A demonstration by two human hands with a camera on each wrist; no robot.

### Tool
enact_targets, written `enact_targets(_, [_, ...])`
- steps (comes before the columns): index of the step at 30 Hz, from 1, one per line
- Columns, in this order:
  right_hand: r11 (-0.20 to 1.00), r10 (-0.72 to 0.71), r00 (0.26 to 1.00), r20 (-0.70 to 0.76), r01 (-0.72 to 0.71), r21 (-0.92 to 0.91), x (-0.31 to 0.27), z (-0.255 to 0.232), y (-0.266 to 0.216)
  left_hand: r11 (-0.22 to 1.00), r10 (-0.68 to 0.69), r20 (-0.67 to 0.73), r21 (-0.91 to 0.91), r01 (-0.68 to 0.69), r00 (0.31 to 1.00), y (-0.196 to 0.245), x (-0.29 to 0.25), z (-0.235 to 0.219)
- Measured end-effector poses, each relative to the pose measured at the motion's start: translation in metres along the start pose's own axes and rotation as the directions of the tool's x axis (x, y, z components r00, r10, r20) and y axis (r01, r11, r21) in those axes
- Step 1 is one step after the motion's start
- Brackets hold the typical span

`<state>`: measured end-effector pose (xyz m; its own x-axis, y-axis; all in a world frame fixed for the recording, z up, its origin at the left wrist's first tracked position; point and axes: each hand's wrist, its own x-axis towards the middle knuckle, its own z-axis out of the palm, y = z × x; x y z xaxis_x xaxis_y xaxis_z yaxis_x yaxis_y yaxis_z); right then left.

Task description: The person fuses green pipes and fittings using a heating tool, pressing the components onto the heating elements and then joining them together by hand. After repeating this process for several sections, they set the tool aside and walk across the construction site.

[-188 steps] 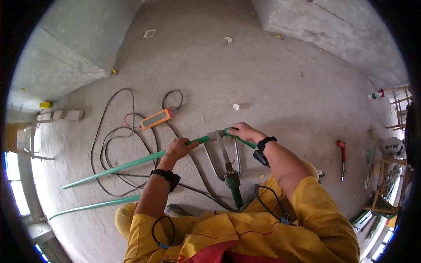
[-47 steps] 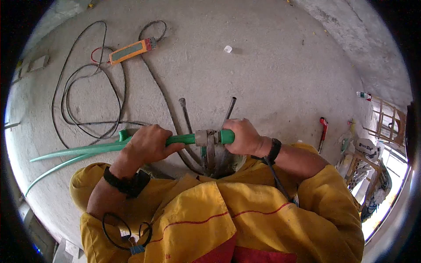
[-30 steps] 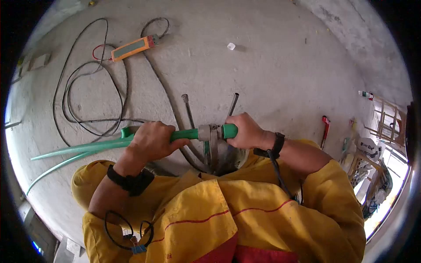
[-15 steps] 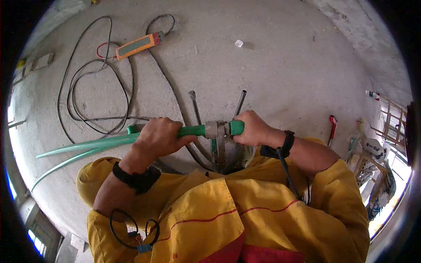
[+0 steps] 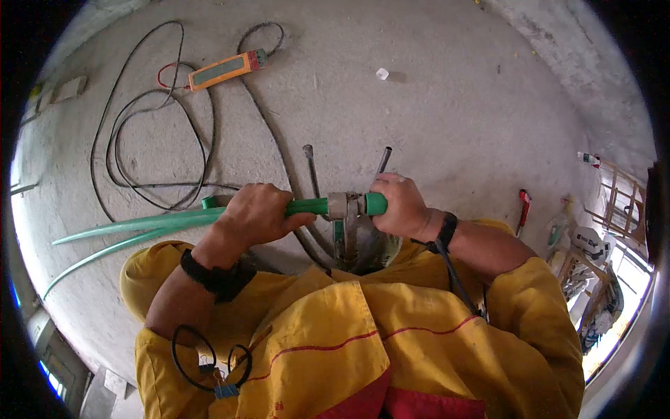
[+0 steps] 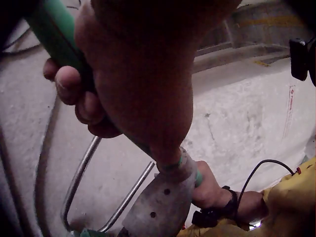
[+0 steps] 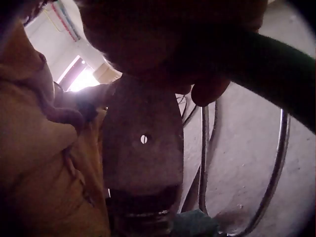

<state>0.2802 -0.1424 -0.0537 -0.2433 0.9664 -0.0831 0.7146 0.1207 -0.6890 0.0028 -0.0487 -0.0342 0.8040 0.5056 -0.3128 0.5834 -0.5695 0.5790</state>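
My left hand [image 5: 257, 218] grips a long green pipe [image 5: 146, 223] just left of the metal heads of a heating tool [image 5: 338, 207]. On the tool's other side my right hand [image 5: 400, 204] is wrapped round a green fitting [image 5: 375, 204]. Pipe and fitting line up from opposite sides of the heads. In the left wrist view the flat grey plate of the tool [image 6: 165, 200] has two holes, and fingers [image 6: 69, 81] curl round the pipe [image 6: 54, 29]. The right wrist view shows the plate [image 7: 143, 148] below the dark right hand [image 7: 148, 44].
Two metal stand legs [image 5: 312, 167] point away from the tool. Beyond lie an orange device [image 5: 222, 71] and looped black cable [image 5: 115, 133]. A small white piece [image 5: 382, 73] sits on the floor, a red-handled tool [image 5: 523, 207] at the right. A second green pipe [image 5: 84, 265] lies at the left.
Earlier the heads stood farther from my body, with a bent green piece at my right hand. Since then both hands have come nearer my body; lately they hold almost the same pose.
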Motion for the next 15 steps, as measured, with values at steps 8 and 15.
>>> enact_targets(8, [0.985,0.118,0.971,0.208,-0.140,0.096,0.009,-0.009,0.003,0.997,0.064,-0.125,0.053,-0.058,0.990,-0.003,0.001,0.006])
enact_targets(15, [0.956,0.191,0.928,0.321,-0.250,0.154,0.014,-0.010,0.003,0.991,0.096,-0.153,0.105,-0.081,0.983,-0.005,0.001,0.007])
